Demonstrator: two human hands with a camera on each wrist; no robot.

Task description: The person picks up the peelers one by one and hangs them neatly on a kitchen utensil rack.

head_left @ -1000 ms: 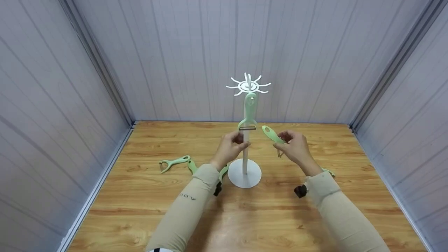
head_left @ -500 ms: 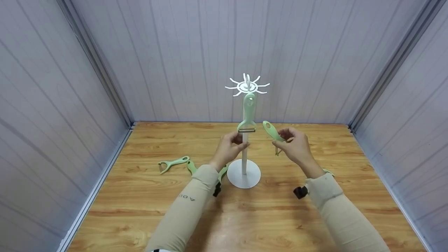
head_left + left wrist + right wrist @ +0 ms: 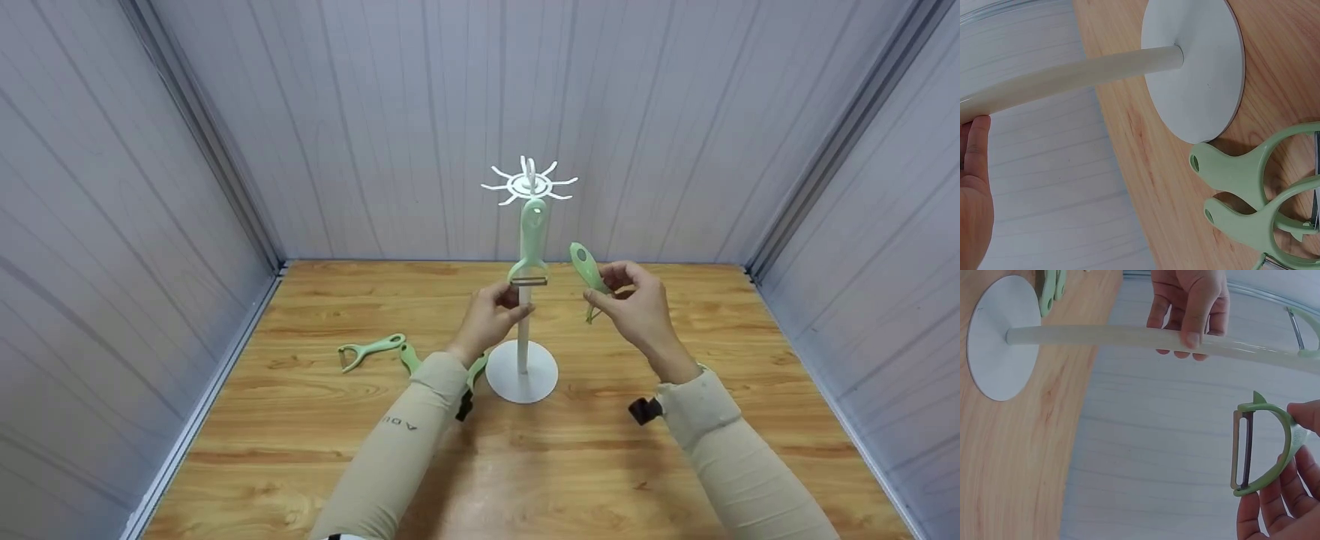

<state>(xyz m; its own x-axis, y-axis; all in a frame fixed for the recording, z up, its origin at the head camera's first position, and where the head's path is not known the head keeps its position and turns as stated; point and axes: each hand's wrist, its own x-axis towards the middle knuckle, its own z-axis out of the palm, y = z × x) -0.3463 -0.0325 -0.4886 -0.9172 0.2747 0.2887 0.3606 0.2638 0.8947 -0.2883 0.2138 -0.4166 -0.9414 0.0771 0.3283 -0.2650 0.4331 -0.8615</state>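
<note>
warm brown wood-grain counter (image 3: 555, 472), kinda glossy, boxed in by a pale greyish streaky back panel (image 3: 375, 112), a matching left panel (image 3: 90, 262) and a matching right panel (image 3: 892, 202), with grey metallic strips (image 3: 204, 131) running up both back corners

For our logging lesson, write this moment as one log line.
left hand: grips white cylindrical pole; right hand: holds green Y-shaped peeler; second green peeler: hanging

On my feed I read smooth, softly shiny plastic on the held green peeler (image 3: 591, 274), a metal blade (image 3: 1248, 450), a glossy pale pole (image 3: 1100, 334), a matt white base (image 3: 1202, 101), a shiny wood-grained tabletop (image 3: 570, 465), matt cloth sleeves (image 3: 394, 442).
</note>
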